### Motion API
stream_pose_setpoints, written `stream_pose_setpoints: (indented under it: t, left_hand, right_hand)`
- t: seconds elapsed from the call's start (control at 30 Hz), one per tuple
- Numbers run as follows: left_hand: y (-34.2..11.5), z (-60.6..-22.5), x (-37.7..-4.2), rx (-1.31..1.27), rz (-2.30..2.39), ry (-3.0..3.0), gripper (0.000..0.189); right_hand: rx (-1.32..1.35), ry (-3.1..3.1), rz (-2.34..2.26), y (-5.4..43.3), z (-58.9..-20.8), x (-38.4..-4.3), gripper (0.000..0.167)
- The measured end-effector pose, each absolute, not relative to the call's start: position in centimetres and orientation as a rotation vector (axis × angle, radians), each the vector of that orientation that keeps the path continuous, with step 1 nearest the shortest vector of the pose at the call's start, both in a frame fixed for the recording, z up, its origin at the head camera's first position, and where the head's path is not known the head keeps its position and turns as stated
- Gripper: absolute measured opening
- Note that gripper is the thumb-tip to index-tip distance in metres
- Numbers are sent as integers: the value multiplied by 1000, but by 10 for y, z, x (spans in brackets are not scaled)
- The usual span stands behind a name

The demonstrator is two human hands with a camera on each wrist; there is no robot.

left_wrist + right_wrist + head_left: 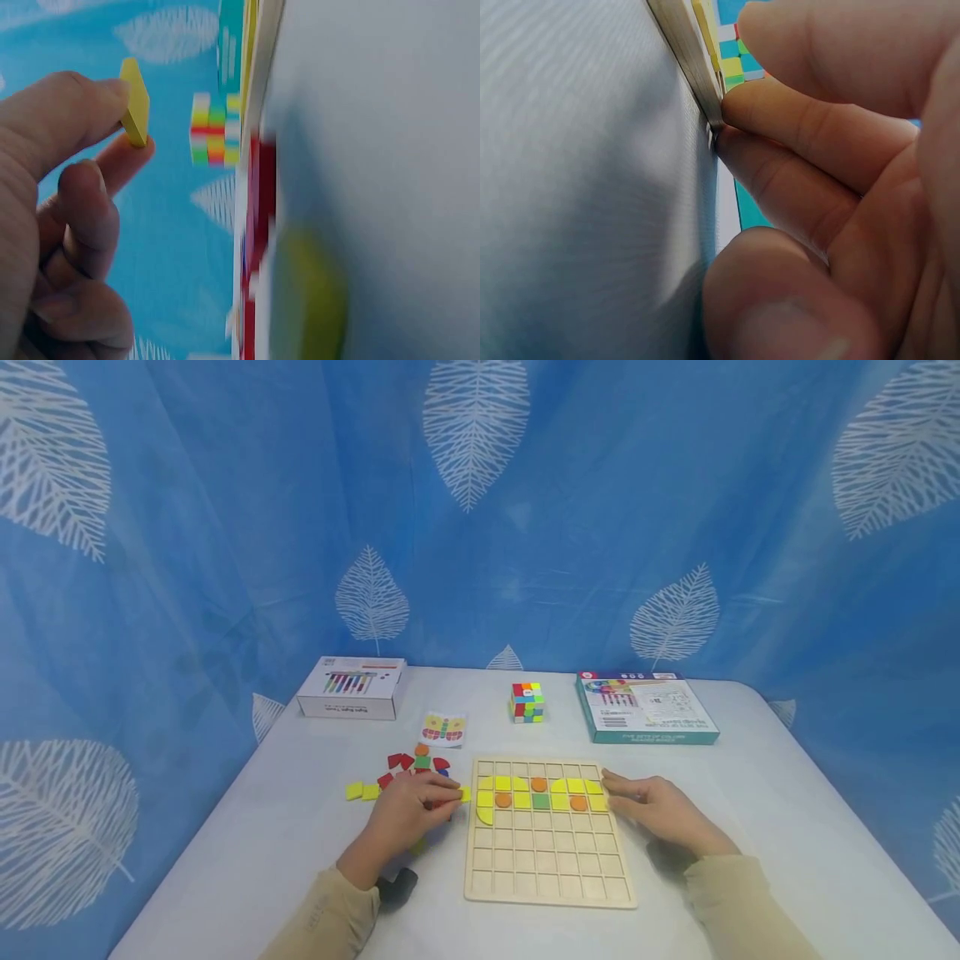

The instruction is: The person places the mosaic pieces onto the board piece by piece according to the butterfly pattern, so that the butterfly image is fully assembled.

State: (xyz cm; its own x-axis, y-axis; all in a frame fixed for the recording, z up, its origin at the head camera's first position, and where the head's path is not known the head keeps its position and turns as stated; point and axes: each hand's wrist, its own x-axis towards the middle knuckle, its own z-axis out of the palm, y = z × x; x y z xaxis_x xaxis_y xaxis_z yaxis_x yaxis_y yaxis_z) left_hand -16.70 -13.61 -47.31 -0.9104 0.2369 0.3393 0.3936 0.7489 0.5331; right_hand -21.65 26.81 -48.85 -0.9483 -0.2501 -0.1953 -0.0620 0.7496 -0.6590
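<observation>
My left hand [408,810] pinches a yellow tile [136,105] between thumb and fingertips, raised just left of the wooden grid board [550,863]. Across the board's upper rows lie yellow tiles [504,783], some square and some with a curved side, with orange discs [539,784] and a green square [541,802] among them. At the board's right edge, my right hand [663,810] has its fingertips against the rim and holds no tile. The right wrist view shows those fingers [802,142] fairly straight beside the wooden side.
Loose red tiles [395,761] and yellow squares [354,791] lie left of the board, partly hidden by my left hand. Behind them is a pattern card [442,729]. Further back stand a white box [352,687], a puzzle cube [527,702] and a flat teal-edged box [647,708].
</observation>
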Motion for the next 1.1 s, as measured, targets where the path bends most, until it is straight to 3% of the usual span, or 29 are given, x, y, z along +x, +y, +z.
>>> stream_pose_setpoints:
  t: [0.3,1.1]
  left_hand:
    - [-107,-485,-170,-715,-1148,-2707,13]
    - [-96,-494,-175,-956,-670,-2742,21]
  right_hand:
    - [-244,2682,-984,267,-486,-215,53]
    - [-339,2698,-1017,268,-487,-216,50]
